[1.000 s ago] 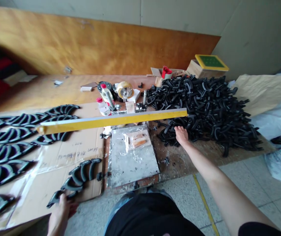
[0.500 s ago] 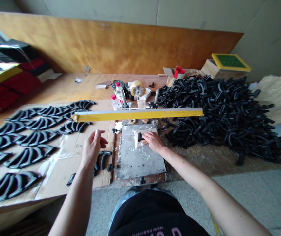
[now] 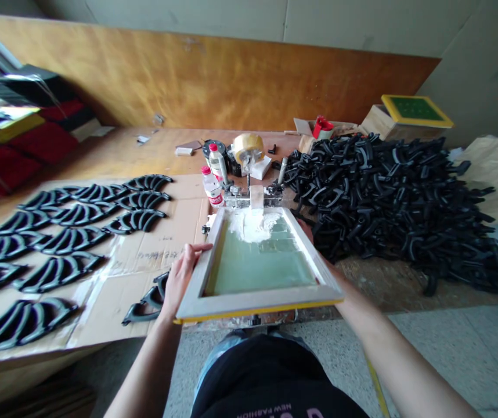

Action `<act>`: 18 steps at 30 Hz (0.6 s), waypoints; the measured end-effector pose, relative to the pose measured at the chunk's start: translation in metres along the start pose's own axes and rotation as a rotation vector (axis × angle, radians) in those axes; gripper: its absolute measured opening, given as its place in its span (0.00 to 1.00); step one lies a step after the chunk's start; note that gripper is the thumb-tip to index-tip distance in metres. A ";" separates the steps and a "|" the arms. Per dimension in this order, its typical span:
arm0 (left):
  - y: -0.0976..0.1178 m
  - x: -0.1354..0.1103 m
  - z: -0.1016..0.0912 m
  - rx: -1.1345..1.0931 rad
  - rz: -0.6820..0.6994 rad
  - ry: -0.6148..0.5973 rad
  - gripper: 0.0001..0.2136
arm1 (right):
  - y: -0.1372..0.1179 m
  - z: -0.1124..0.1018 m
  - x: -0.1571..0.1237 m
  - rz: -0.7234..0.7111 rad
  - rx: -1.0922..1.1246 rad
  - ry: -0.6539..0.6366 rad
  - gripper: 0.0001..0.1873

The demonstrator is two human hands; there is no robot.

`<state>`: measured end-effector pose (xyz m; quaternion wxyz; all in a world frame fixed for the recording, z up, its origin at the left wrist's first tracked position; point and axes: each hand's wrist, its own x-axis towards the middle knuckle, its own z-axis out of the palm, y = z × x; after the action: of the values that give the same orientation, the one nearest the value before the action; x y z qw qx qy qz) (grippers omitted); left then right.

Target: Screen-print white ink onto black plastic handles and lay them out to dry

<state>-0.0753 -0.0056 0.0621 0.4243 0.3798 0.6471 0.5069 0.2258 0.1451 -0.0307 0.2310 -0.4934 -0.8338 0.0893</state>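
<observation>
A screen-printing frame (image 3: 253,296) lies lowered in front of me, its pale green mesh streaked with thick white ink (image 3: 253,225) at the far end. My left hand (image 3: 183,270) is closed at the left rail, fingertips on its edge and the thumb hidden. Most of my right hand (image 3: 306,230) is behind or under the right rail, so its fingers do not show. Beneath the frame, the metal plate is covered. Left of my left hand, black curved plastic parts (image 3: 144,305) lie on the cardboard (image 3: 114,302).
Rows of joined black parts (image 3: 70,238) spread over the cardboard on the left. A large heap of black parts (image 3: 383,203) fills the right. Behind the frame stand hinge clamps (image 3: 249,197), bottles (image 3: 212,186) and a tape roll (image 3: 249,148). Another yellow frame (image 3: 418,110) rests on a box.
The printing frame has swung down from its raised, edge-on position over the plate. My left hand has moved right and nearer to its rail. My right hand has shifted right, away from the small black part.
</observation>
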 end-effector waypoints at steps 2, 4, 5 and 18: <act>-0.028 -0.009 -0.003 0.022 -0.121 -0.059 0.29 | 0.011 -0.013 0.011 0.139 -0.019 0.126 0.15; -0.056 -0.010 0.001 -0.005 -0.195 -0.088 0.33 | 0.004 -0.017 0.032 0.178 -0.013 0.243 0.20; -0.069 -0.009 0.003 -0.009 -0.215 -0.090 0.36 | -0.005 -0.016 0.044 0.136 0.001 0.264 0.25; -0.108 0.002 0.007 0.033 -0.227 -0.084 0.31 | -0.064 -0.009 0.033 -0.549 -0.008 -0.368 0.06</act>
<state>-0.0766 -0.0228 -0.0445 0.4994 0.3318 0.6759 0.4286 0.1663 0.1413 0.0113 0.0898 -0.2267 -0.9638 0.1082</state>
